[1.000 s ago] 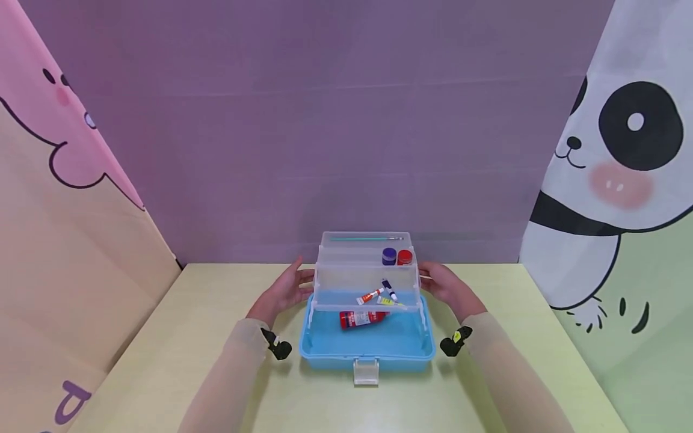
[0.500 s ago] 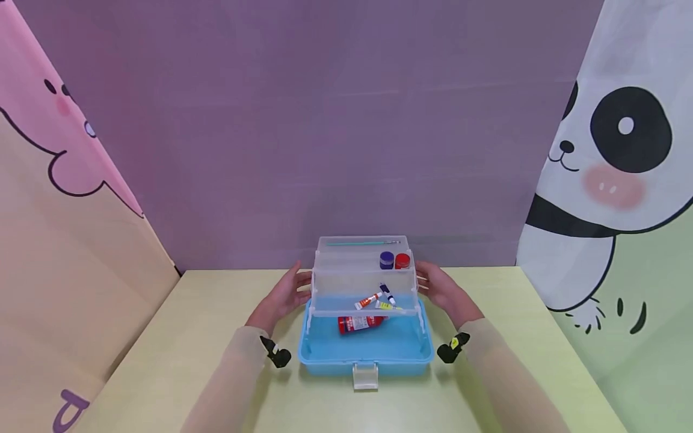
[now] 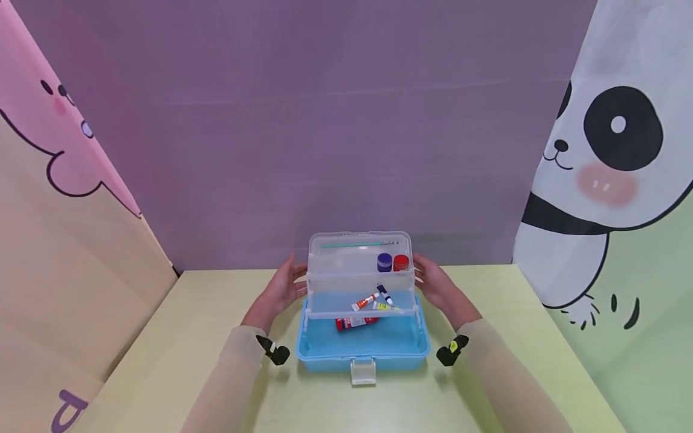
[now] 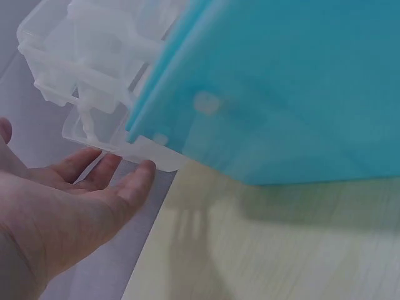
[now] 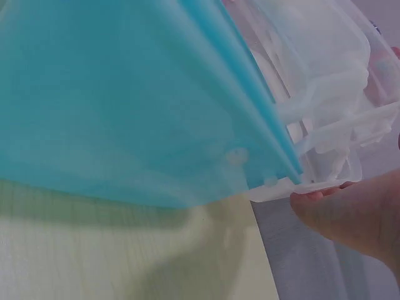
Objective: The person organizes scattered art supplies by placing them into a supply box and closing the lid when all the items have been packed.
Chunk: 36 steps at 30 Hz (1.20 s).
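A light blue storage box (image 3: 363,347) with a translucent lid (image 3: 341,237) and fold-out trays (image 3: 330,297) stands open on the table. My left hand (image 3: 280,290) is at the lid's left side, its extended fingers (image 4: 140,181) right at the edge. On the right side, my right hand (image 3: 440,286) has its fingertips at the lid's edge, partly hidden behind it. A teal paintbrush (image 3: 352,245) lies uppermost. Below it are a purple jar (image 3: 384,263), a red jar (image 3: 401,263) and small orange (image 3: 365,302), dark blue (image 3: 385,294) and yellow (image 3: 385,306) paint tubes. A red bottle (image 3: 354,323) lies in the base.
A white latch (image 3: 363,371) hangs at the box's front. The pale wooden table (image 3: 216,337) meets a purple backdrop (image 3: 346,132) just behind the box. A panda-printed panel (image 3: 595,180) stands at the right, a pink-and-beige one (image 3: 70,240) at the left.
The lid's top edge has risen slightly and come forward, and both hands have moved a little with it. The view has shifted slightly. The items inside keep their places in the box.
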{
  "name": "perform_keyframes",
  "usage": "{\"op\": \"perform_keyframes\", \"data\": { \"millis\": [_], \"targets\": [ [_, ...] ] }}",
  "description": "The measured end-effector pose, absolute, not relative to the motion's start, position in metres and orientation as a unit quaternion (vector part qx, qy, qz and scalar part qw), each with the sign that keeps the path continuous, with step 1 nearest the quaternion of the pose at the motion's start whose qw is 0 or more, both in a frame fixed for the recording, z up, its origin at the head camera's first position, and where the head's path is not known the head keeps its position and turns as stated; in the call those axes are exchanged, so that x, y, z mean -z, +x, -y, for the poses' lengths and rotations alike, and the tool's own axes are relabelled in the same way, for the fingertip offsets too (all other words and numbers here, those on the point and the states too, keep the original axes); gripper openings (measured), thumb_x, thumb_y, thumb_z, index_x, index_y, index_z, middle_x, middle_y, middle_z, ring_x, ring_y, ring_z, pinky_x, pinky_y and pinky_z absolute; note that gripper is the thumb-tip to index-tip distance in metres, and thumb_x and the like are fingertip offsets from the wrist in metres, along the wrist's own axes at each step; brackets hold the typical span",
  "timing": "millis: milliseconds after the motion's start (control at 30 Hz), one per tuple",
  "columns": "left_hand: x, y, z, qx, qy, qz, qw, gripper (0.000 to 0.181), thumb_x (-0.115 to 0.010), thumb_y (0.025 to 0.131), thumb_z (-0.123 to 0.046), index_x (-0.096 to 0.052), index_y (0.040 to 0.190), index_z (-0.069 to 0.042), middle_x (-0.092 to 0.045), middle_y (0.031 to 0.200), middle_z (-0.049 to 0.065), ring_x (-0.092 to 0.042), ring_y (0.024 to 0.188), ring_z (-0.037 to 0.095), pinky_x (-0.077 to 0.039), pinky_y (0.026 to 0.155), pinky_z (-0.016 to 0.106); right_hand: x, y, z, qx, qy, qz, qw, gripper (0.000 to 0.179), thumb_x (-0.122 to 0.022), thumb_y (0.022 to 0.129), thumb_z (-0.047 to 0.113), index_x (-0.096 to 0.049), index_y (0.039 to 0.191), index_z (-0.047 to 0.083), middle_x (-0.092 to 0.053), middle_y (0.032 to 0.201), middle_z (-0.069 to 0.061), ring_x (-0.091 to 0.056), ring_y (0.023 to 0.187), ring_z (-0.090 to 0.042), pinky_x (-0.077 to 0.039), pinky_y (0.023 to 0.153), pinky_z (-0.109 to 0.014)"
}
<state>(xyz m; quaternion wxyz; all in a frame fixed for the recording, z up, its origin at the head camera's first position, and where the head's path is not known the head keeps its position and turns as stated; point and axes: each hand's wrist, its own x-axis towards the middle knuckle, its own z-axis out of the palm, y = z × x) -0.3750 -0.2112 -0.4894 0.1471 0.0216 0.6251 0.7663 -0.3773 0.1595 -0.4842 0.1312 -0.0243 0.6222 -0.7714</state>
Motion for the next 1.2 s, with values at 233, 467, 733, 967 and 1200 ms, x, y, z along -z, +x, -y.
{"op": "perform_keyframes", "data": {
  "millis": [233, 467, 733, 967, 1200],
  "targets": [
    [0.482, -0.370, 0.214, -0.775, 0.031, -0.611, 0.161, 0.089, -0.030, 0.094, -0.070, -0.022, 0.153, -0.003, -0.023, 0.156, 0.013, -0.032, 0.136, 0.043, -0.026, 0.111, 0.052, 0.473, -0.373, -0.159, 0.746, -0.058, -0.653, 0.118, 0.052, -0.032, 0.106, 0.038, -0.032, 0.151, 0.013, -0.025, 0.156, -0.010, -0.017, 0.143, -0.035, -0.011, 0.115, -0.054],
    [0.474, -0.366, 0.215, -0.762, 0.051, -0.625, 0.162, 0.087, -0.025, 0.095, -0.070, -0.017, 0.155, -0.008, -0.016, 0.160, 0.009, -0.022, 0.140, 0.042, -0.022, 0.108, 0.045, 0.461, -0.368, -0.156, 0.729, -0.089, -0.672, 0.095, 0.051, -0.031, 0.107, 0.037, -0.032, 0.151, 0.011, -0.026, 0.156, -0.011, -0.016, 0.144, -0.035, -0.011, 0.115, -0.055],
    [0.474, -0.361, 0.212, -0.776, 0.069, -0.612, 0.140, 0.084, -0.028, 0.095, -0.069, -0.020, 0.155, -0.010, -0.021, 0.158, 0.009, -0.025, 0.141, 0.038, -0.019, 0.112, 0.049, 0.460, -0.363, -0.153, 0.716, -0.089, -0.689, 0.071, 0.054, -0.035, 0.106, 0.037, -0.027, 0.152, 0.010, -0.025, 0.155, -0.012, -0.016, 0.144, -0.035, -0.011, 0.115, -0.055],
    [0.474, -0.355, 0.208, -0.781, 0.072, -0.608, 0.119, 0.079, -0.027, 0.097, -0.066, -0.020, 0.155, -0.011, -0.022, 0.158, 0.009, -0.022, 0.142, 0.036, -0.014, 0.113, 0.052, 0.464, -0.359, -0.153, 0.707, -0.076, -0.701, 0.051, 0.056, -0.036, 0.105, 0.040, -0.025, 0.152, 0.013, -0.026, 0.154, -0.010, -0.017, 0.144, -0.033, -0.015, 0.113, -0.058],
    [0.473, -0.347, 0.211, -0.760, 0.092, -0.634, 0.112, 0.078, -0.021, 0.099, -0.064, -0.016, 0.155, -0.010, -0.017, 0.159, 0.010, -0.018, 0.144, 0.036, -0.008, 0.114, 0.055, 0.463, -0.350, -0.155, 0.696, -0.068, -0.714, 0.031, 0.053, -0.036, 0.105, 0.039, -0.027, 0.150, 0.011, -0.030, 0.153, -0.012, -0.021, 0.143, -0.032, -0.018, 0.112, -0.058]
  ]
}}
